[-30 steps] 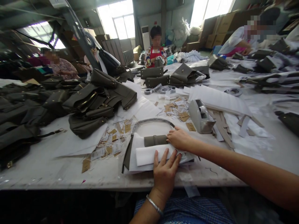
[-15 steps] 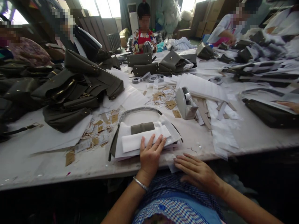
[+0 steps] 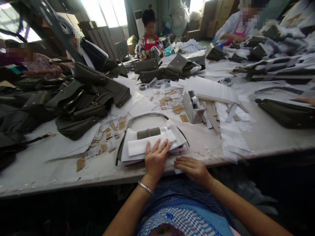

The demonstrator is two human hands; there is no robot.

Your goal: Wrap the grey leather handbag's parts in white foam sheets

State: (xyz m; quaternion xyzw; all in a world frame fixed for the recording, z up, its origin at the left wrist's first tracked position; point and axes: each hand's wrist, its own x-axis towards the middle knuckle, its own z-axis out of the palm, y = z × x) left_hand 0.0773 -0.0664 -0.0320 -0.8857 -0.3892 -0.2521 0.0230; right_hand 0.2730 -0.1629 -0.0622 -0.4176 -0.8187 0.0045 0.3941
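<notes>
A dark olive handbag [image 3: 119, 151] lies on the table in front of me, its wrapped handle [image 3: 147, 115] arching away. White foam sheets cover most of its upper face, and a small olive rolled piece [image 3: 148, 133] rests there. My left hand [image 3: 157, 157] lies flat on the folded white foam strip [image 3: 137, 147], fingers spread. Right of the bag, at the table's edge, my right hand [image 3: 193, 168] has its fingers extended close together over a small translucent piece [image 3: 178, 171]. The thumb is mostly hidden, and the fingers appear to rest on the surface.
A grey tape dispenser [image 3: 193, 106] stands beyond the bag, near a foam stack [image 3: 211, 89]. Tan tags [image 3: 103, 139] are strewn to the left. Olive bags [image 3: 86, 95] are piled at left; another bag [image 3: 285, 111] lies right. Co-workers [image 3: 150, 42] are around the table.
My right hand has moved left toward the bag, its fingers now lower on the table's edge. My left hand stays on the foam strip. The view has shifted slightly.
</notes>
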